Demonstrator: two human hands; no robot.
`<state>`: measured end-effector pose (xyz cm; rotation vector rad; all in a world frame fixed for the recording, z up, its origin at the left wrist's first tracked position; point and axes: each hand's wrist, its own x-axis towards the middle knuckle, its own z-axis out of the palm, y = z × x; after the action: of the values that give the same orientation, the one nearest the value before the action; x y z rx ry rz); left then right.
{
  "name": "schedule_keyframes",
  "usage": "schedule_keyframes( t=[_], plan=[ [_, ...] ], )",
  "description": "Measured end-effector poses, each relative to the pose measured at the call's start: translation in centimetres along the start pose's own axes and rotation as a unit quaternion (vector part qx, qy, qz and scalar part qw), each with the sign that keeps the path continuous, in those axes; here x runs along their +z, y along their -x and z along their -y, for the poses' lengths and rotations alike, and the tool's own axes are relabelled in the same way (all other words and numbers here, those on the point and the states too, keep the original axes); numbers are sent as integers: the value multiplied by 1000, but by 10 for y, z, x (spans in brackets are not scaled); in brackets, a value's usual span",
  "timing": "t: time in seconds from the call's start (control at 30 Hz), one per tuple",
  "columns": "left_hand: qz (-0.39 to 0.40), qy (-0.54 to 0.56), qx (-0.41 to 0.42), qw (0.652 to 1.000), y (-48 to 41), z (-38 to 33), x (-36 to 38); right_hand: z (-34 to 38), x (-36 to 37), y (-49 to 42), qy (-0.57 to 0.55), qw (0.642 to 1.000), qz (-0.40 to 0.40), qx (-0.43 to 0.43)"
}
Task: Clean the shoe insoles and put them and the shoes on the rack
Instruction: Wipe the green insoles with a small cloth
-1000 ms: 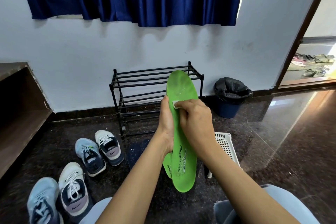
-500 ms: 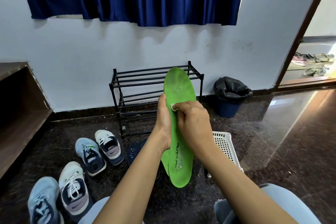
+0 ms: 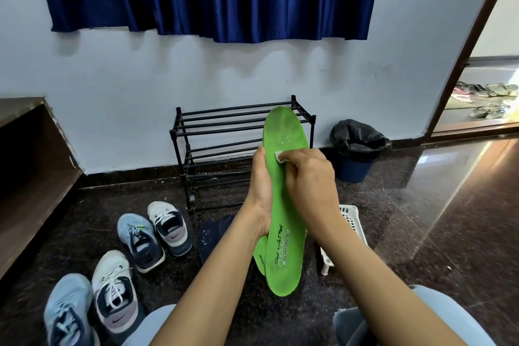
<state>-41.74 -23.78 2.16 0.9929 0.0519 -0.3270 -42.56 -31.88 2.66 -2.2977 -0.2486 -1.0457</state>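
4 shoes [image 3: 140, 241] lie on dark speckled floor [image 3: 393, 219] near black rack [image 3: 224, 132].

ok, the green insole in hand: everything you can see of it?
The green insole is bright green, foam-like, with lettering near the heel, including ALL DAY COMFORT. It is held roughly upright, toe up, top face toward the camera. White specks dot the forefoot. The left hand grips its left edge at mid-length; the right hand presses a small white wipe on its face below the forefoot.
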Motion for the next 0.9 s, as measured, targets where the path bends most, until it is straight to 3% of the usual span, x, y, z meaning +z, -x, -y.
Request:
schedule_keyframes(
  t=[0.9],
  plan=[
    [10,-17,-14,1000,0,0,0,-10,1,10,19,1000,7,9]
  ],
)
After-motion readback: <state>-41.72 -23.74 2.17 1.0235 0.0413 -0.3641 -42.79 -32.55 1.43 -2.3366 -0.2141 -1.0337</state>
